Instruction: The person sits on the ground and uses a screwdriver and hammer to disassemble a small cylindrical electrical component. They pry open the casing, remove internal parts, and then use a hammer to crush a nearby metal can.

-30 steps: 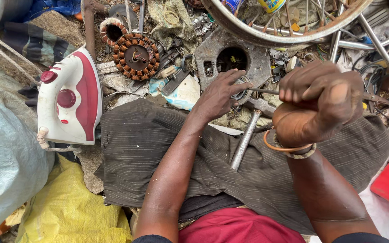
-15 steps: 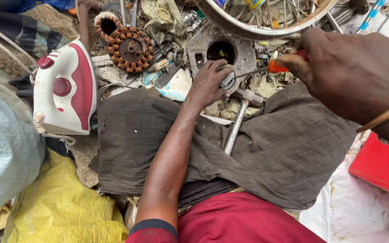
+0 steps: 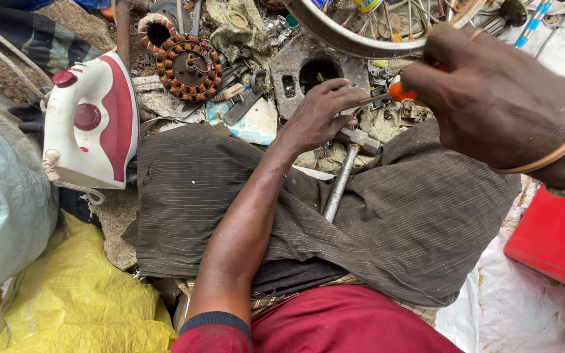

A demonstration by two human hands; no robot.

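Observation:
My left hand (image 3: 318, 114) reaches forward over my lap, fingers bent down on small metal scrap just in front of a grey metal plate with a round hole (image 3: 308, 62). My right hand (image 3: 498, 98), wearing a copper bangle, is raised close to the camera and closed on a screwdriver with an orange handle (image 3: 401, 92), whose tip points toward the left hand. A hammer (image 3: 344, 173) lies between my knees on the striped brown cloth (image 3: 413, 216), head near the left hand.
A white and red clothes iron (image 3: 93, 124) stands at the left. A copper-wound motor stator (image 3: 188, 65) lies behind it among scrap. A bicycle wheel rim (image 3: 361, 42) arcs across the top. Yellow bag (image 3: 67, 301) lower left, red box (image 3: 554, 242) right.
My right hand has come up toward the camera and now grips the orange-handled screwdriver. The left hand stays on the scrap near the hammer head. The view has shifted slightly right.

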